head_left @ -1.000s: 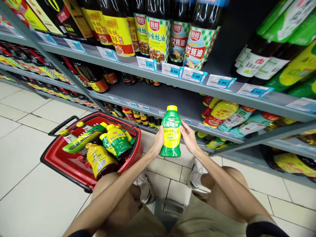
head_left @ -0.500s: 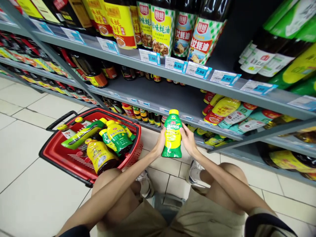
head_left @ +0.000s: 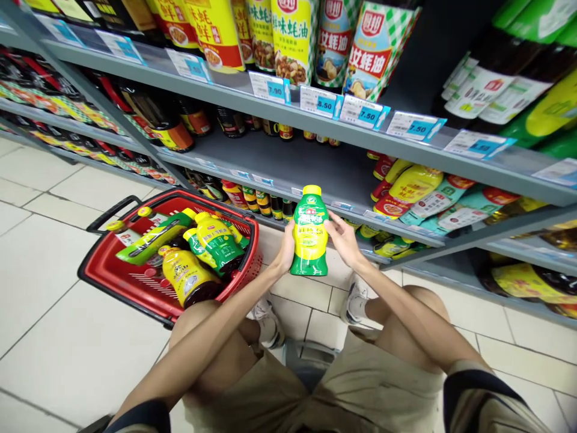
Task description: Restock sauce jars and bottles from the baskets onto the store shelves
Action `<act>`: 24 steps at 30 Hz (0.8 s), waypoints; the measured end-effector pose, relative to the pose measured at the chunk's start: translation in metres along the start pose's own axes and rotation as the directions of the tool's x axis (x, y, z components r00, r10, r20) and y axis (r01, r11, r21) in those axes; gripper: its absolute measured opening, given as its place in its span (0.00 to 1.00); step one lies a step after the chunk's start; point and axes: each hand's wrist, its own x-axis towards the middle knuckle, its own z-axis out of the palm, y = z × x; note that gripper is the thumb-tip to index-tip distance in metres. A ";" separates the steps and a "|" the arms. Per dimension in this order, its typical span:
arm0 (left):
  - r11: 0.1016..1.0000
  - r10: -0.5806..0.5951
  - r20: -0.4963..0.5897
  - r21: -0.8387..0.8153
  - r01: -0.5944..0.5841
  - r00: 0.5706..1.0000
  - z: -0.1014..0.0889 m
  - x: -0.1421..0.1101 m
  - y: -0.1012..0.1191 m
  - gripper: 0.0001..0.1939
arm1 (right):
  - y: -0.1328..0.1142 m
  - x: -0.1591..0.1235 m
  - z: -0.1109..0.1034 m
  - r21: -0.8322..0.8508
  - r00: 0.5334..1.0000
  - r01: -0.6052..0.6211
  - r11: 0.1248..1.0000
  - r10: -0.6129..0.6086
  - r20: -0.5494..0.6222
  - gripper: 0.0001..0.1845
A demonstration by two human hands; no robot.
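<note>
Between my hands, in front of the lower shelves, is a green oyster sauce bottle (head_left: 310, 237) with a yellow cap and yellow label. It is upright, its label turned toward me. My left hand (head_left: 286, 248) grips its left side, with most of the fingers hidden behind it. On the opposite side, my right hand (head_left: 343, 239) has its thumb and fingers closed at the bottle's edge. To the left stands a red shopping basket (head_left: 101, 264). Inside lie a yellow bottle (head_left: 186, 273), a green bottle (head_left: 219, 240) and a green pouch (head_left: 153, 243), among other bottles.
Ahead runs a grey shelf edge (head_left: 180, 81) with price tags, and several sauce bottles (head_left: 293, 48) stand above it. Bottles lie stacked on the lower shelf at right (head_left: 415, 189). My knees flank the tiled floor (head_left: 293, 291); a greyish stool (head_left: 311, 361) shows beneath me.
The bottle has moved slightly up and left in the view, still between both hands. My right thumb has shifted a little on its edge. The view has tilted slightly downward.
</note>
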 end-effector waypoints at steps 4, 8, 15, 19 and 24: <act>0.993 0.115 0.042 -0.043 -0.113 0.992 0.002 0.008 0.006 0.29 | -0.016 0.005 0.003 0.048 1.000 0.027 0.998 -0.028 0.008 0.46; 0.987 0.163 0.110 -0.029 -0.160 0.981 -0.003 0.012 0.007 0.31 | -0.021 0.006 0.006 0.012 0.998 0.054 0.998 -0.054 0.011 0.48; 0.995 0.098 0.126 -0.034 -0.094 0.987 -0.007 0.010 0.006 0.30 | -0.016 0.006 0.006 -0.063 0.995 0.099 0.993 -0.097 0.039 0.49; 0.991 0.079 0.133 -0.120 -0.063 0.988 -0.004 0.013 0.001 0.30 | -0.006 0.011 -0.001 -0.142 0.985 0.158 0.977 -0.147 0.085 0.51; 0.986 0.080 0.181 -0.159 -0.051 0.980 -0.001 0.013 -0.002 0.31 | -0.003 0.011 -0.003 -0.183 0.983 0.172 0.968 -0.156 0.100 0.52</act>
